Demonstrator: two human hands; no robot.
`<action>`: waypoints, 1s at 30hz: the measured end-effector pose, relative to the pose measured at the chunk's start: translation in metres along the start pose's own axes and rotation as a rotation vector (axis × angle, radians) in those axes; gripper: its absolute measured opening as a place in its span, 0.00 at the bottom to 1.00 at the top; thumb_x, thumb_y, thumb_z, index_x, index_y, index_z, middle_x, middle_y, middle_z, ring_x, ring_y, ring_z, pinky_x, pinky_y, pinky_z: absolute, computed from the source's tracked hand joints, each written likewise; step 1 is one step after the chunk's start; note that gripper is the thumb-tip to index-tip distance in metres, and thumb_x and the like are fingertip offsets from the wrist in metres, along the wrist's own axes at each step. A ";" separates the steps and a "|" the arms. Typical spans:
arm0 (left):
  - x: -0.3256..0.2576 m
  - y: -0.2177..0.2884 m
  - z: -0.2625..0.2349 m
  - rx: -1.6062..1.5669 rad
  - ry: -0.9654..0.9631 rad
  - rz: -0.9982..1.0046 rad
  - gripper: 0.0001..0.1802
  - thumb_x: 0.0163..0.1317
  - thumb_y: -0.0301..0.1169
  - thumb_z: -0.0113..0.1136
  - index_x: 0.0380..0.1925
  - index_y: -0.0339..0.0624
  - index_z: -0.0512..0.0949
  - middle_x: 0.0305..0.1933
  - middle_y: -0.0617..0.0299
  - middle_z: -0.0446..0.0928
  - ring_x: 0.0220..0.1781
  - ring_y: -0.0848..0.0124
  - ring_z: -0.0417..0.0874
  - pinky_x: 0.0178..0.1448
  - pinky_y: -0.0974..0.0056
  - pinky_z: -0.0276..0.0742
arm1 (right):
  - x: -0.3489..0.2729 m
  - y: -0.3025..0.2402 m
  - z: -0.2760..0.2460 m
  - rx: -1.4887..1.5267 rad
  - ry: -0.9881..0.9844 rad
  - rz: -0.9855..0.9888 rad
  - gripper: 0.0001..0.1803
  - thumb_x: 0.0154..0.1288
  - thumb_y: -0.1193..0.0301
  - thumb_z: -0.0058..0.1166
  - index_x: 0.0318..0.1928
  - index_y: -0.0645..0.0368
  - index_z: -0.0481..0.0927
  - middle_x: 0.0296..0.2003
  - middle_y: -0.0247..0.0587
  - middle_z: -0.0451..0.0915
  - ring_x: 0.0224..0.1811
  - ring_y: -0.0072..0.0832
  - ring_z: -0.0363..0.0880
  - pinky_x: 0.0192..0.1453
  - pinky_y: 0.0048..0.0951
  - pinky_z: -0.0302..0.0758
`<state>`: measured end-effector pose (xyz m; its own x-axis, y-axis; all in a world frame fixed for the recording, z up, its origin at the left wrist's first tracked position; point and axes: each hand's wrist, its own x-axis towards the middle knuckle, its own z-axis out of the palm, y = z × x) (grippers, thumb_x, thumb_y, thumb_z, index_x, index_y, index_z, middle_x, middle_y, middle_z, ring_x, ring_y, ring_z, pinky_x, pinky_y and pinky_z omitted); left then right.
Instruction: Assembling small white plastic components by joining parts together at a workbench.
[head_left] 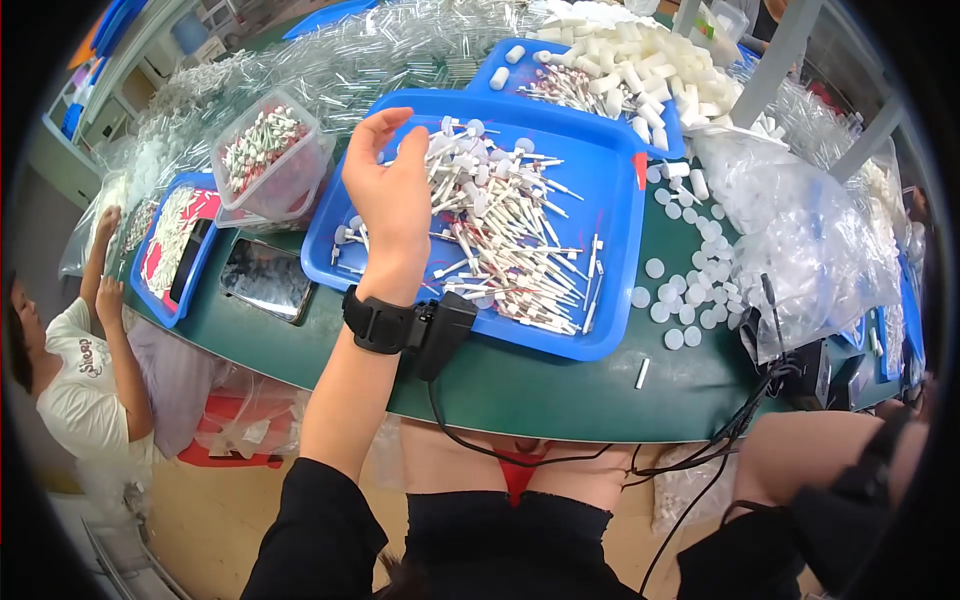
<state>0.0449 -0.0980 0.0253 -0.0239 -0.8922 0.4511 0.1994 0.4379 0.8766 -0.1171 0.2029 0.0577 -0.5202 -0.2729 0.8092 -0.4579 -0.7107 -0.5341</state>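
Observation:
My left hand (388,200) is raised over the left part of a large blue tray (590,170). Its fingers are curved, with a gap between the thumb and the fingers, and nothing shows in the grip. Beneath and beside it lies a heap of thin white sticks (520,260) with red wires, some carrying round translucent caps (478,203). A black strapped device (445,330) sits on my left wrist. At the lower right, my right arm (800,465) reaches outward to the dark rim; the fingers of that hand are hidden there.
Loose round caps (697,285) lie right of the tray, beside a clear plastic bag (800,240). A phone (266,280) and a clear tub (265,155) stand on the left. Black cables (745,410) cross the table's front edge. Another person (85,370) works at far left.

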 end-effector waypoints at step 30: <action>-0.020 -0.008 0.001 0.776 -0.430 0.381 0.07 0.55 0.34 0.64 0.28 0.42 0.81 0.30 0.59 0.76 0.35 0.59 0.79 0.41 0.58 0.72 | 0.017 0.133 0.076 -0.802 -1.012 0.072 0.05 0.49 0.70 0.65 0.29 0.51 0.85 0.24 0.34 0.74 0.31 0.29 0.72 0.37 0.29 0.68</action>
<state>0.0431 -0.0839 0.0092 -0.4789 -0.6254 0.6160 -0.4311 0.7788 0.4556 -0.1318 0.0542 0.0187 0.0511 -0.9110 0.4093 -0.9372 -0.1853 -0.2955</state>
